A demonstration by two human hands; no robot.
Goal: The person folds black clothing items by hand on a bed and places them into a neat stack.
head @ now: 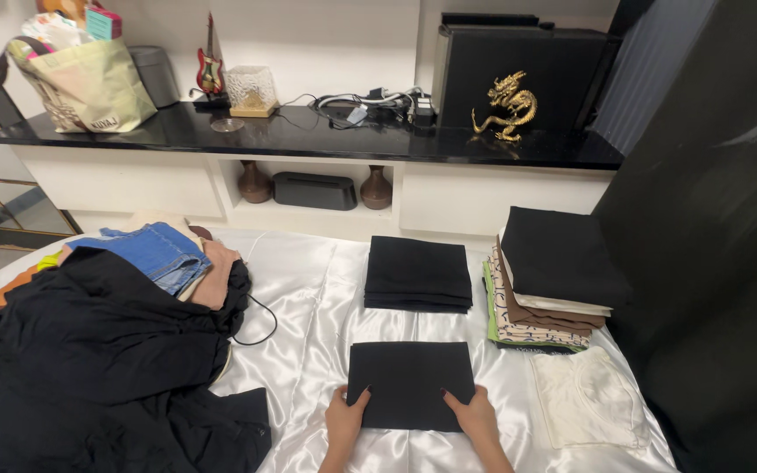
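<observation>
A folded black garment [409, 381] lies flat on the white satin sheet [317, 307] near the front edge. My left hand [344, 422] rests on its lower left corner, fingers spread. My right hand [475, 414] presses its lower right corner, fingers apart. Neither hand grips it. Just behind it sits a small stack of folded black clothes [418, 273].
A heap of unfolded clothes, mostly black with blue denim [155, 254], fills the left. A tall stack of folded garments [554, 280] stands at right, a cream folded piece [589, 398] in front of it. A black shelf [308, 136] with a bag, cables and a gold dragon figure lies behind.
</observation>
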